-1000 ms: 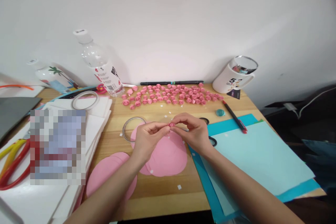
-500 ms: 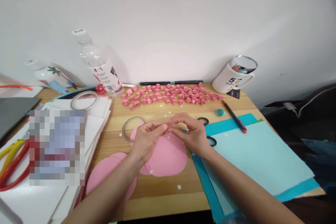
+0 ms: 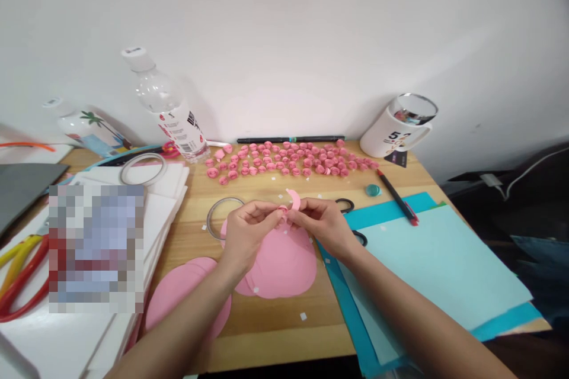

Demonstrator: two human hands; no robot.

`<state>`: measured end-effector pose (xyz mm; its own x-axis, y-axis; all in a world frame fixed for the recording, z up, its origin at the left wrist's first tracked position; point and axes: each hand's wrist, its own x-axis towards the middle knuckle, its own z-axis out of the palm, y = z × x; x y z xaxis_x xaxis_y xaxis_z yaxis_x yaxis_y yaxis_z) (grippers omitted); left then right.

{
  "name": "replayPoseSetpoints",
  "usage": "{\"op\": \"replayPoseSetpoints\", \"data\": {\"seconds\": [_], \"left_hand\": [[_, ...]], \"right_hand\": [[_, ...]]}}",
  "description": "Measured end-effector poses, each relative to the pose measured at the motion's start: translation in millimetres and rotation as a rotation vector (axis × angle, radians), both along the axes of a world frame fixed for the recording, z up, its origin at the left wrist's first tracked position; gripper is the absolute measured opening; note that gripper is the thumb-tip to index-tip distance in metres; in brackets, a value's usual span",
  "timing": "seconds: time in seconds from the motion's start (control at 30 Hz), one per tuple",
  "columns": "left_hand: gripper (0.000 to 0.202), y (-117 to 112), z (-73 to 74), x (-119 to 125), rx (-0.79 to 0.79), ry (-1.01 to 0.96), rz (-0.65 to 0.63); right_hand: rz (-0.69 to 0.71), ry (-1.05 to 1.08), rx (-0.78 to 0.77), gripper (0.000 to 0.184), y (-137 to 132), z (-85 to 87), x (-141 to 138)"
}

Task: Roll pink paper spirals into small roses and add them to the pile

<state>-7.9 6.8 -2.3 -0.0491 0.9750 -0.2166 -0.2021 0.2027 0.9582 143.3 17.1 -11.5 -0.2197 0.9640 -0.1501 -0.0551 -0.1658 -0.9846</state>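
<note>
Between my two hands is a pink paper strip [image 3: 294, 198], partly rolled into a coil, its loose curved end sticking up. My left hand [image 3: 249, 226] pinches the coiled part between thumb and fingertips. My right hand [image 3: 326, 224] grips the strip close to the coil, fingertips nearly meeting the left ones. Under the hands lies a stack of pink paper circles [image 3: 284, 266]. A roll of tape [image 3: 212, 219] rests beside my left hand, and black scissor handles [image 3: 359, 239] show by my right wrist.
Several rolled pink paper flowers [image 3: 284, 161] cover the table's back. Behind them lies a dark pen [image 3: 288, 139]. A bottle [image 3: 171, 112] stands left, a white mug [image 3: 393, 127] right. Blue paper sheets [image 3: 440, 266] lie right, more pink circles [image 3: 178, 293] front left, red-yellow scissors [image 3: 31, 272] far left.
My right hand has lowered slightly and closed in beside the left. The strip's curved end now stands up above the fingers. My left hand has stayed nearly in place.
</note>
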Motion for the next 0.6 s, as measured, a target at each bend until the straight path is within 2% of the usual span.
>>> {"op": "replayPoseSetpoints", "data": {"seconds": [0.23,0.4,0.47,0.6], "left_hand": [[0.009,-1.3,4.2,-0.4,0.094,0.158,0.004],[0.009,-1.3,4.3,-0.6,0.073,0.130,-0.050],[0.017,-1.3,3.6,-0.4,0.038,0.083,-0.052],[0.049,-1.6,5.0,0.0,0.001,0.017,-0.041]], "right_hand": [[-0.084,0.002,0.075,0.025,-0.2,-7.2,0.1],[-0.095,-0.108,0.308,0.015,-2.8,-6.3,-0.9],[-0.078,-0.152,0.397,0.012,-3.5,-4.2,-1.0],[-0.044,-0.213,0.488,0.009,-3.2,-1.5,0.2]]}}
